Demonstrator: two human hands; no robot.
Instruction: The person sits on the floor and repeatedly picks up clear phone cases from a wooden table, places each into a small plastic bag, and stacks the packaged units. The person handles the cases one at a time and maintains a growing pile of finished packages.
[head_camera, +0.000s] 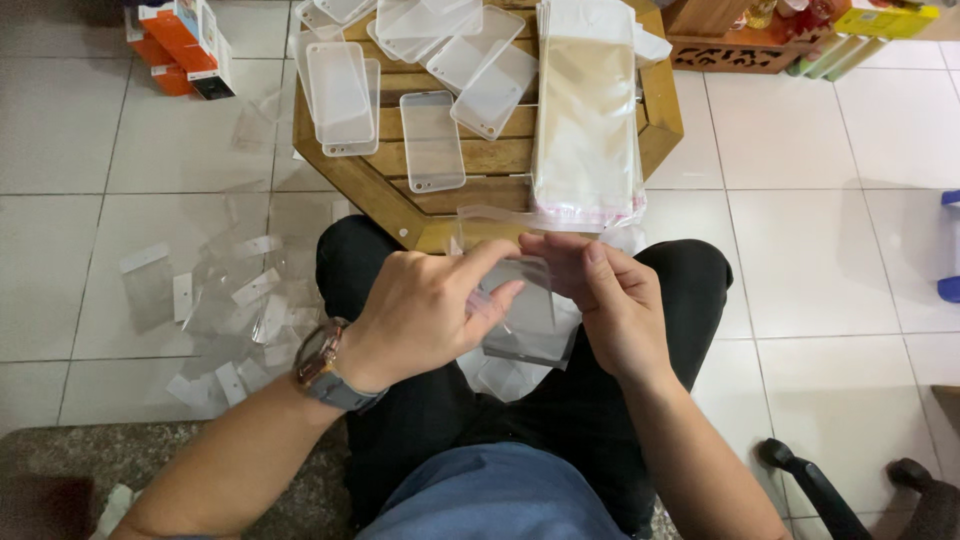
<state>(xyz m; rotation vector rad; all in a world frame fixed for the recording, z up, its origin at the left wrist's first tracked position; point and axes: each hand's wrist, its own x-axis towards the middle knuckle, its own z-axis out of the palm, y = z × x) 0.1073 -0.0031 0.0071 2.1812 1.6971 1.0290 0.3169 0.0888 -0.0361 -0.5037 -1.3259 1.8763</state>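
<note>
over a blue shirt hem and black trousers, the left hand (425, 315) and right hand (610, 300) pinch a clear sleeve (525, 315) just below the wooden table (660, 120), fingers closed on its top edge, seemingly parting it.

Home-style packing spot, prob a small online shop, white tiled floor (840, 250), low wooden octagonal table (660, 120) at top centre w/ clear phone cases (432, 140), stack of clear sleeves (588, 120), orange boxes (178, 45) upper left.
</note>
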